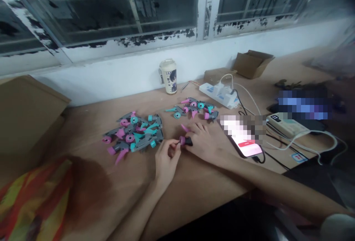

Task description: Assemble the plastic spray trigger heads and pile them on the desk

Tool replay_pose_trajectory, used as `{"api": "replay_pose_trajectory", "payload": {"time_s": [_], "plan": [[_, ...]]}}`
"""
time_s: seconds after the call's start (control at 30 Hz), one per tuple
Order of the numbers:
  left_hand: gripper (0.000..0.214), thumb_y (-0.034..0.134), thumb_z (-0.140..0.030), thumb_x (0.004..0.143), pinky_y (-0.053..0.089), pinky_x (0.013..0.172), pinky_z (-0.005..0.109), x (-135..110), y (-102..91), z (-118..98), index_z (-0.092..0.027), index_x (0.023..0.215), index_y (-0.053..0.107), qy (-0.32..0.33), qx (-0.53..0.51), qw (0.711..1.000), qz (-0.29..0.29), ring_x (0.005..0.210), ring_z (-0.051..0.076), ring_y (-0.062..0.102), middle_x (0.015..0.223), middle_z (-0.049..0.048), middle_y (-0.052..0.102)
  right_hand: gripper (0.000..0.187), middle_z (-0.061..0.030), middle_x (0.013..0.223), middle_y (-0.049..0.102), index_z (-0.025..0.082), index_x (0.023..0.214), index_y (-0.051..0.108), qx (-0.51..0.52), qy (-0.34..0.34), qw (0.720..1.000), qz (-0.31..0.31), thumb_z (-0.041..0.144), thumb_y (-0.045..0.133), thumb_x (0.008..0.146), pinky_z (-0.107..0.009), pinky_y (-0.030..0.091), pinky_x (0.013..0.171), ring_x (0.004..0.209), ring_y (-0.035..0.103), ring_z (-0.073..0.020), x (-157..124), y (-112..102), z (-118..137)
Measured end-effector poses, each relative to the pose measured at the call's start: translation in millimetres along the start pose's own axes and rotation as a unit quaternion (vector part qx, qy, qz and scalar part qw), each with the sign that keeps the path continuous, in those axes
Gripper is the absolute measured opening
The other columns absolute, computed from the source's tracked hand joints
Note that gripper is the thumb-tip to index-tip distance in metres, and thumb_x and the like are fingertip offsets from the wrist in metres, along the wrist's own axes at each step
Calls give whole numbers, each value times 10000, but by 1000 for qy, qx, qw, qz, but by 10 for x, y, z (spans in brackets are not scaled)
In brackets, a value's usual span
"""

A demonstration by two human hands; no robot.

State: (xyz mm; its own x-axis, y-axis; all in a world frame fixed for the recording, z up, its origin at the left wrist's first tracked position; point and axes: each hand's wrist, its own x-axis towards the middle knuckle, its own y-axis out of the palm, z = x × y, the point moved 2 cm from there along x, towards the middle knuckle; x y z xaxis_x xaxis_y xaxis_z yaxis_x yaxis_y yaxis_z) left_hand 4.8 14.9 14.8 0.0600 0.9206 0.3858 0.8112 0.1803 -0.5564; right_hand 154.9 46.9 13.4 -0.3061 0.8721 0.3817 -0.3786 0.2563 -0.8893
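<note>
My right hand (202,139) rests on the wooden table (91,182) and grips a small dark part with a pink ring (185,141) at its end. My left hand (166,156) is beside it, thumb and forefinger pinched together right at the pink end. A loose pink cone (184,127) lies just behind my right hand. To the left lies a big heap of grey, teal and pink plastic parts (135,133). A smaller heap of the same parts (194,108) lies further back.
A phone (245,141) on a cable lies right of my hands. Behind stand a printed cup (168,75), a white power strip (220,94) and open cardboard boxes (252,63). A large cardboard box (24,111) fills the left side. Colourful cloth (33,204) lies bottom left.
</note>
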Motion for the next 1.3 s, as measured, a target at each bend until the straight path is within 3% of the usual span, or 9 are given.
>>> {"api": "replay_pose_trajectory", "payload": {"time_s": [0.2, 0.5, 0.67, 0.77, 1.07, 1.3], "plan": [[223, 542, -377, 841, 497, 637, 258, 30, 21, 111, -196, 962, 593, -51, -53, 997, 33, 850, 177, 594, 927, 51, 607, 190, -100, 1157, 555, 184, 885, 637, 121, -83, 989, 2, 318, 649, 751, -415, 428, 872, 1054, 495, -245, -77, 13, -48], [226, 562, -377, 820, 524, 659, 274, 79, 8, 246, -191, 942, 598, -73, -86, 993, 39, 865, 182, 594, 935, 56, 590, 246, -95, 1209, 551, 216, 969, 627, 197, -103, 974, -38, 336, 625, 753, -441, 382, 962, 1153, 504, -230, 5, 178, -57], [202, 615, -274, 778, 514, 683, 263, 90, 16, 249, -194, 960, 577, -77, -117, 986, 92, 864, 166, 605, 947, 48, 613, 289, -80, 1237, 535, 234, 1035, 626, 242, -116, 963, -32, 311, 613, 757, -427, 394, 968, 1159, 498, -217, -46, 220, -83], [198, 630, -295, 771, 510, 679, 268, 88, 4, 205, -192, 931, 576, -80, -109, 982, 130, 836, 167, 616, 907, 42, 629, 282, -76, 1250, 528, 236, 1031, 639, 255, -136, 957, -19, 344, 617, 772, -415, 389, 980, 1167, 488, -208, -85, 197, -132], [98, 601, -181, 764, 507, 625, 222, 80, -41, 17, -217, 854, 618, 19, -7, 983, 180, 740, 120, 606, 926, 15, 582, 317, -41, 1277, 558, 237, 990, 614, 205, -185, 959, 60, 455, 638, 761, -429, 316, 1001, 1221, 455, -228, -99, 130, -193], [110, 623, -177, 762, 503, 618, 216, 94, -38, 35, -209, 867, 619, 32, -34, 978, 204, 741, 109, 593, 971, 23, 560, 349, -40, 1244, 585, 230, 862, 622, 226, -179, 956, 49, 521, 692, 681, -412, 287, 1004, 1189, 495, -227, -104, 131, -197]]}}
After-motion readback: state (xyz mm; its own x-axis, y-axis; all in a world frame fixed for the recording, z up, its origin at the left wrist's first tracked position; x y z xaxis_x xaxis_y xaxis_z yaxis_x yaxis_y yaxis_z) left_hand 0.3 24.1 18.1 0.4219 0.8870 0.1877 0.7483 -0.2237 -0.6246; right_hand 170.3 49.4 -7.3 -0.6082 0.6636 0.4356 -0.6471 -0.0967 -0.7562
